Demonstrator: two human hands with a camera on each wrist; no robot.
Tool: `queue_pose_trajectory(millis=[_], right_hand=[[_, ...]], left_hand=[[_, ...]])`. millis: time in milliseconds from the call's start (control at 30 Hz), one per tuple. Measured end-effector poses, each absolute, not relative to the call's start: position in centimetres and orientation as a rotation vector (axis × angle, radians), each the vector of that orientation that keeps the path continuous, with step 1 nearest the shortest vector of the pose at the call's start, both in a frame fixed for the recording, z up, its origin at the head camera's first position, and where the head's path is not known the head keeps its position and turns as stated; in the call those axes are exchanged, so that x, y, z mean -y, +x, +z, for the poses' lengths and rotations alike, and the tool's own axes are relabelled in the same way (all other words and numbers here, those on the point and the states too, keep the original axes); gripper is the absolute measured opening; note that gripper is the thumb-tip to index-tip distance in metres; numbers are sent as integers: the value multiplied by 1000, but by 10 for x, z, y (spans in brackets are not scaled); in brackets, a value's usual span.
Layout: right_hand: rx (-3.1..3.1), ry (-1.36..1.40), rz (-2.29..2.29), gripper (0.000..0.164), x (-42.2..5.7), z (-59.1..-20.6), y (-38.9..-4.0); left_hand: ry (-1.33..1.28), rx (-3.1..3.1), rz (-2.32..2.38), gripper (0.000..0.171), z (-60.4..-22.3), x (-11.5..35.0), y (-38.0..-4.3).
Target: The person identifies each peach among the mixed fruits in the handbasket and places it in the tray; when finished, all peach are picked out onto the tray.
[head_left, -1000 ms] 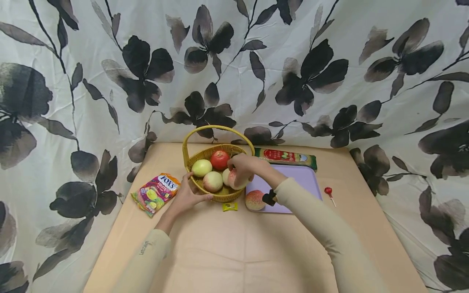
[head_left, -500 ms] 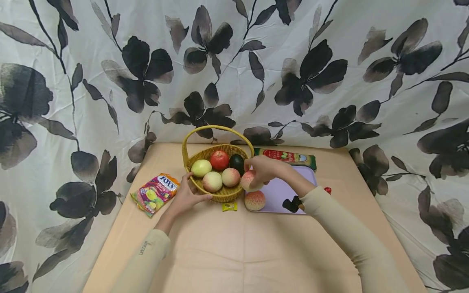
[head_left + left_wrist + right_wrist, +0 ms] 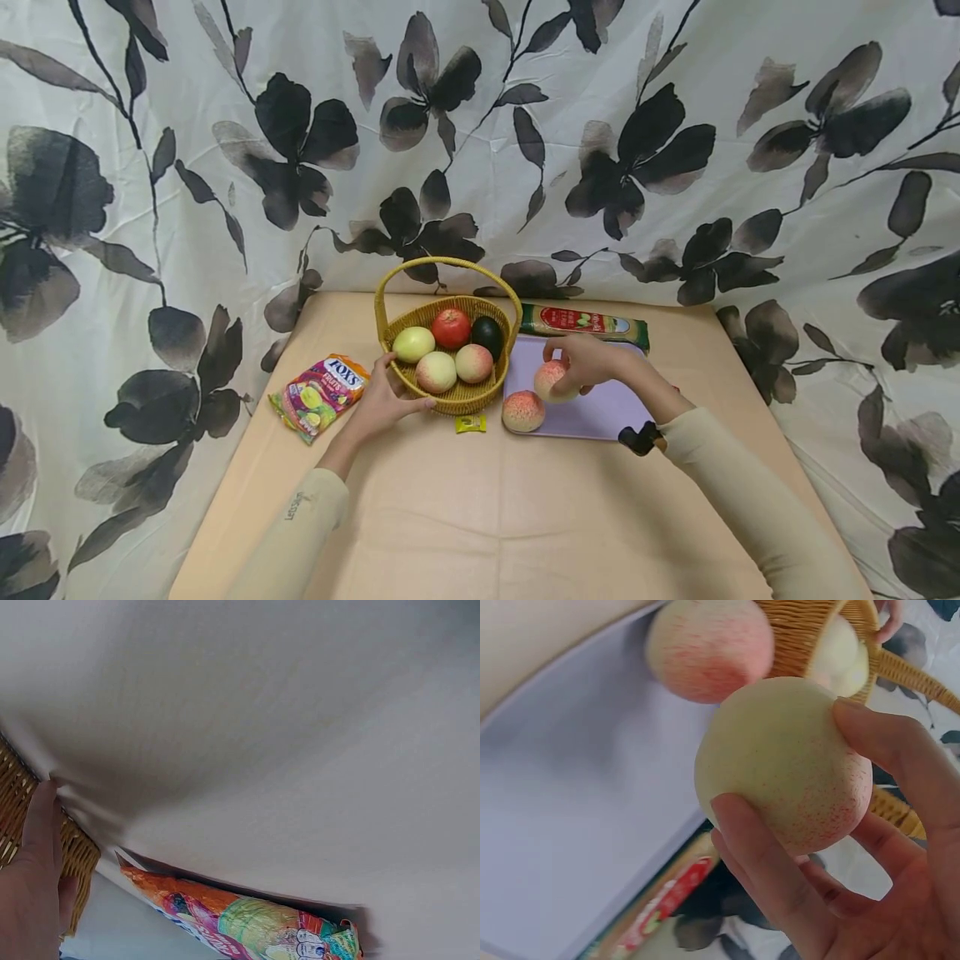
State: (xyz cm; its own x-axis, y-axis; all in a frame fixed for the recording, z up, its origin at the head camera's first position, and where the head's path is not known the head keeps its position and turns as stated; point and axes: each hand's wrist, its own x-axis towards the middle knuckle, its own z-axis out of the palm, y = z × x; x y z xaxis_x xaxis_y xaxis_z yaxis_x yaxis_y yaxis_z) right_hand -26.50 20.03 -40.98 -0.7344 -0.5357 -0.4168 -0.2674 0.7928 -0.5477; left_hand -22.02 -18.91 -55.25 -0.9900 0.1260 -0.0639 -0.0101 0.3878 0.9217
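My right hand [image 3: 588,367] holds a pink-speckled peach [image 3: 780,765] between thumb and fingers, over the lilac tray [image 3: 588,421]. A second peach [image 3: 523,412] sits in the tray's front left corner, beside the held one. Against the left side of the yellow wicker basket [image 3: 457,406] rests my left hand [image 3: 385,400]. Its straight fingers [image 3: 39,817] lie along the outer wall up to the rim, and the thumb stretches along the front. Inside the basket are a pale green-yellow fruit [image 3: 413,343], a red fruit [image 3: 452,328], a dark oval fruit [image 3: 487,336] and two peaches [image 3: 474,363].
A colourful Fox's candy bag [image 3: 321,396] lies left of the basket. One small yellow wrapped candy [image 3: 471,423] is in front of it. Behind the tray lies a long green packet [image 3: 585,322]. The basket's handle [image 3: 450,261] arches above it, and a floral cloth hangs behind the table.
My right hand has carried a peach from the basket rightward over the tray. The dark fruit, earlier covered by the hand, now shows. The left hand has stayed at the basket.
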Motion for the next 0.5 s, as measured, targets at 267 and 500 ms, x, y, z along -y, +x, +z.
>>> queue_pose_trajectory(millis=[267, 500], right_hand=[[-2392, -536, -659, 52, -221, -441, -259], [-2402, -506, -642, 48, -228, -463, -255]], left_hand=[[106, -2518, 1669, 131, -553, 189, -221], [95, -2528, 1652, 130, -552, 189, -220]])
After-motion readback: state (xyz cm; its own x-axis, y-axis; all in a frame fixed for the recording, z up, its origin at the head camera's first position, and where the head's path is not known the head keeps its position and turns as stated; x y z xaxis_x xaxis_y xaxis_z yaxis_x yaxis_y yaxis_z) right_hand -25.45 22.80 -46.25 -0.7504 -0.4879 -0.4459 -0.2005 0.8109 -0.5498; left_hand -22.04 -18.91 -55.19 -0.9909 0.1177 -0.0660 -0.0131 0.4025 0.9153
